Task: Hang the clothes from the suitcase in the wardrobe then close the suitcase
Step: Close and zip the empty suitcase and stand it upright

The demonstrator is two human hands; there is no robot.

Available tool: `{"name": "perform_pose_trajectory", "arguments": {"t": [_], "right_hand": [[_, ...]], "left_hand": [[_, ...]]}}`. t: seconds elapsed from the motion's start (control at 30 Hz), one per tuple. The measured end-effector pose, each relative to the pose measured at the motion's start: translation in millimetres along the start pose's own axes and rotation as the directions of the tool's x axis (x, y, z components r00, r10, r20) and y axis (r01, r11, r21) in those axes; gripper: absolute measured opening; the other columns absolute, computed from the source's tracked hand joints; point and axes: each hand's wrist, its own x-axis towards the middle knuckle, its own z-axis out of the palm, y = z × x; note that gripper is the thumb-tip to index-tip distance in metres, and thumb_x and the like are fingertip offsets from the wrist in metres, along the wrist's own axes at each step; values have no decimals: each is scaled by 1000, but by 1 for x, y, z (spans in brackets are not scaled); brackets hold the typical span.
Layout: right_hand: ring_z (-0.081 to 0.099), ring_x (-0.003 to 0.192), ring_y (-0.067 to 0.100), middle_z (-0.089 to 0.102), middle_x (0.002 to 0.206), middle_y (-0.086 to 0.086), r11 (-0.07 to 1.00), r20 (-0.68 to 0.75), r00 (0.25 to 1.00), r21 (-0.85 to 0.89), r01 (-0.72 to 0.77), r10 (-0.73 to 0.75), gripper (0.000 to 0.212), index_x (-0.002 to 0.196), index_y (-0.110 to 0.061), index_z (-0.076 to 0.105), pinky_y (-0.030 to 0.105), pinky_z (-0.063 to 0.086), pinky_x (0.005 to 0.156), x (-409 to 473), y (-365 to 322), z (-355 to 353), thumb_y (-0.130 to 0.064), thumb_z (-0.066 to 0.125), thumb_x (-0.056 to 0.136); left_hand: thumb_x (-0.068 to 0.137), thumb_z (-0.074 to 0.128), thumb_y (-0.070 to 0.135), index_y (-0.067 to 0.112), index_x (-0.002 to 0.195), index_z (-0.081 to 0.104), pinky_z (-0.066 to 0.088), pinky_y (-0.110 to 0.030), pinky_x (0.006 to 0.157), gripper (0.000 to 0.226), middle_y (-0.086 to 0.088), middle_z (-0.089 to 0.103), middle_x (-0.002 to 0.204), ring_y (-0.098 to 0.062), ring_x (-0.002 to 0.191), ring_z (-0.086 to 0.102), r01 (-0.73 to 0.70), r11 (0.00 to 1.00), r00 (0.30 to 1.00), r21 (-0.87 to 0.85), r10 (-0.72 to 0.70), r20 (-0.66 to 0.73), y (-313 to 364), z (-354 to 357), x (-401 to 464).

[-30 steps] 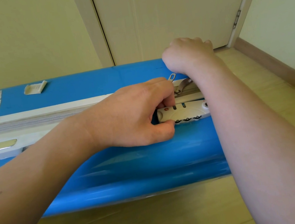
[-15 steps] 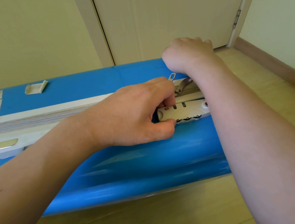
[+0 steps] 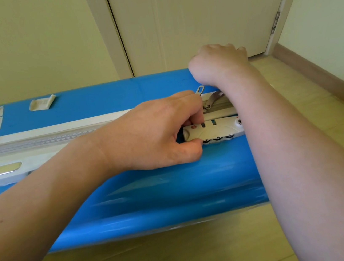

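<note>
Both halves of the blue suitcase (image 3: 153, 190) meet along its zipped seam as it lies on the floor, where the left hand (image 3: 156, 132) pinches the white combination lock (image 3: 215, 132) while the right hand (image 3: 219, 64), fingers curled and their hold unclear, rests on the far edge.

Pale walls (image 3: 21, 41), closed door (image 3: 195, 16) (hinged right), tile floor (image 3: 329, 108).
</note>
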Motion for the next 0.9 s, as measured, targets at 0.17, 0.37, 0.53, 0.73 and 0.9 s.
{"name": "perform_pose_trajectory", "arguments": {"t": [0.17, 0.37, 0.53, 0.73, 0.9], "right_hand": [[42, 124, 32, 53, 132, 10, 1000, 1, 1000, 9, 0, 0, 37, 119, -14, 53, 43, 27, 101, -1, 0, 0, -15, 33, 89], [42, 123, 31, 53, 131, 10, 1000, 7, 1000, 5, 0, 0, 34, 117, -15, 53, 43, 28, 101, 1, 0, 1, -16, 32, 89], [42, 122, 31, 53, 130, 9, 1000, 11, 1000, 6, 6, -6, 24, 107, -18, 49, 43, 28, 100, 0, 1, 0, -16, 33, 89], [42, 127, 33, 51, 137, 10, 1000, 0, 1000, -11, 2, -1, 40, 125, -12, 53, 43, 27, 103, -1, 0, 0, -16, 33, 91], [41, 126, 33, 50, 137, 9, 1000, 2, 1000, -16, 5, -5, 41, 126, -12, 52, 44, 27, 102, 0, 0, 0, -16, 32, 90]], "left_hand": [[74, 59, 42, 28, 92, 48, 33, -12, 56, 26, 33, 46, 81, 2, 65, 49, 1, 1000, 1000, 8, -1, -8, -1, 1, 0], [74, 59, 45, 29, 90, 47, 33, -11, 56, 26, 31, 46, 82, 3, 66, 49, -1, 1000, 1000, 10, 2, -17, 0, 2, 1], [75, 59, 43, 28, 91, 48, 33, -10, 55, 25, 30, 47, 83, 0, 65, 49, 1, 1000, 1000, 1, -1, -9, -1, 1, 1], [74, 60, 42, 29, 91, 47, 33, -9, 56, 25, 33, 46, 82, 3, 65, 49, 3, 1000, 1000, 6, -3, -8, -1, 1, 1], [74, 60, 44, 29, 91, 48, 34, -12, 56, 26, 24, 47, 77, 0, 66, 49, -2, 1000, 999, 24, 3, -33, -1, 3, 1]]}}
